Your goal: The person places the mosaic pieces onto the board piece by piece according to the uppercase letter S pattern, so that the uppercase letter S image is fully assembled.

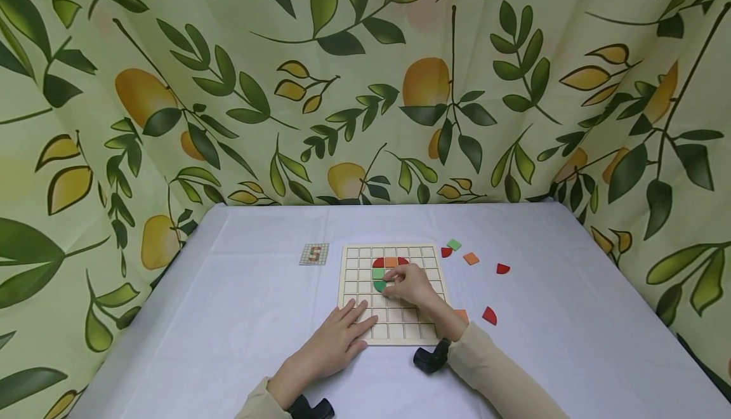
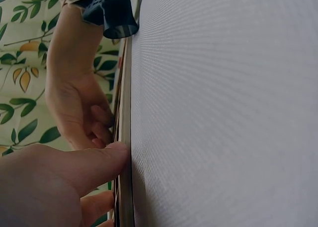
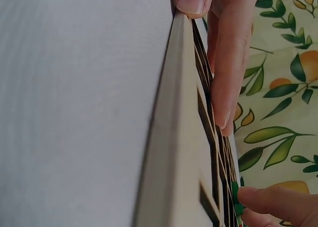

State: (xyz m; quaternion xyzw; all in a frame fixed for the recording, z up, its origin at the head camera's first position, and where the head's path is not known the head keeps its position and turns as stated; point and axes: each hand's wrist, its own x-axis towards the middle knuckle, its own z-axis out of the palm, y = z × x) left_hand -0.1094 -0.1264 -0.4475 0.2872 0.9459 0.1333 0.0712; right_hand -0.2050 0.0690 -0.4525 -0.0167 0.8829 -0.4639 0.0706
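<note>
A pale wooden grid board (image 1: pixel 354 254) lies on the table. Along its upper middle sit a red quarter-circle (image 1: pixel 379 263), an orange square (image 1: pixel 391 261) and another red quarter-circle (image 1: pixel 403 261), with a light green square (image 1: pixel 378 273) below the left one. Under that is a dark green quarter-circle (image 1: pixel 379 286), pinched at its edge by my right hand (image 1: pixel 408 284); the right wrist view shows the fingertips on this green piece (image 3: pixel 236 194). With fingers spread, my left hand (image 1: pixel 337 338) rests on the board's lower left, its thumb (image 2: pixel 112 160) at the near edge.
Left of the board lies a small gridded card (image 1: pixel 314 254) with an S-like pattern. To the right are loose red pieces (image 1: pixel 489 315), an orange square (image 1: pixel 471 258) and a green square (image 1: pixel 454 244). My right wrist partly covers another orange piece (image 1: pixel 462 315). A patterned curtain (image 1: pixel 365 120) hangs behind.
</note>
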